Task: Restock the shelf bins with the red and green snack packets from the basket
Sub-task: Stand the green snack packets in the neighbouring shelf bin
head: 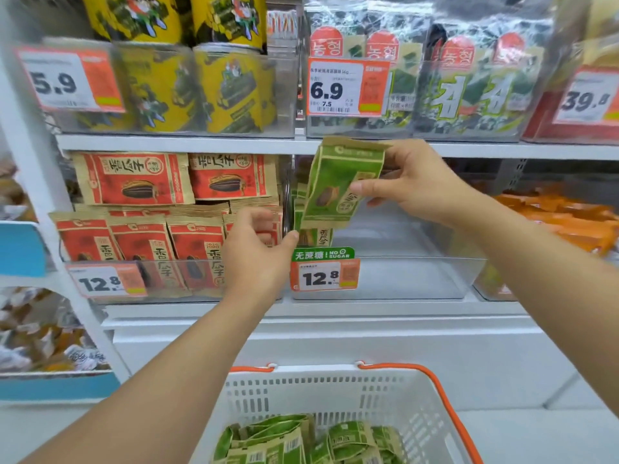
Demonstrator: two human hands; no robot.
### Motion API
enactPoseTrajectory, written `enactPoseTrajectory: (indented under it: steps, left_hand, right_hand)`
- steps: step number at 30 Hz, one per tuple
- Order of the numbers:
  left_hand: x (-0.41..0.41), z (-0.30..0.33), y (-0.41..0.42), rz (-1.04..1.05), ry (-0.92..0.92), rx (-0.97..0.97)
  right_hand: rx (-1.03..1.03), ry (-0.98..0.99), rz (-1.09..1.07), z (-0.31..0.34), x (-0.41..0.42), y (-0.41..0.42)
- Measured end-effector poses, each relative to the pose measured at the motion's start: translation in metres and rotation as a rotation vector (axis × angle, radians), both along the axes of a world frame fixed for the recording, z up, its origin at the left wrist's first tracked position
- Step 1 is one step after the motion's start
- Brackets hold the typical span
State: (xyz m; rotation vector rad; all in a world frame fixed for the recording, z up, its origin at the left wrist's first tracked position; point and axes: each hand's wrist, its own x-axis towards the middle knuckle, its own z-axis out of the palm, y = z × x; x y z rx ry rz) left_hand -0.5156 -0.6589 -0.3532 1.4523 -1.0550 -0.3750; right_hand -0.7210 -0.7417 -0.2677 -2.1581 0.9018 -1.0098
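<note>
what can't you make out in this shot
Head view only:
- Green bin: how many packets already stand in it; the held green packet and left hand cover them.
- Basket: its load of green packets is cut off by the bottom edge, so no count.
- Small print on the 12.8 tag: too small and blurred.
- Right hand: fingers behind the packet are hidden.
- Left shelves: goods blurred.

Green packet (338,185) upright over clear bin (385,279) (more in basket (335,390)).
</note>
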Motion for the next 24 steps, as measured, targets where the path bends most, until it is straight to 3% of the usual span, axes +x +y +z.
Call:
enactPoseTrajectory:
  steps: [3, 9, 14, 24]
  left_hand:
    - [0.007, -0.011, -0.006, 0.011, 0.059, 0.065]
    - [0.001, -0.012, -0.007, 0.026, 0.073, 0.089]
    - [-0.008, -0.014, -0.011, 0.013, 0.054, 0.098]
    - [-0.009, -0.016, -0.01, 0.004, 0.049, 0.089]
  right_hand:
    - [0.073, 0.091, -0.114, -0.032, 0.005, -0.021]
    - [0.445, 0.071, -0.206, -0.088, 0.023, -0.052]
    - [0.558, -0.1, -0.243, -0.091, 0.035, -0.056]
    - [0.614, -0.109, -0.241, -0.093, 0.044, -0.057]
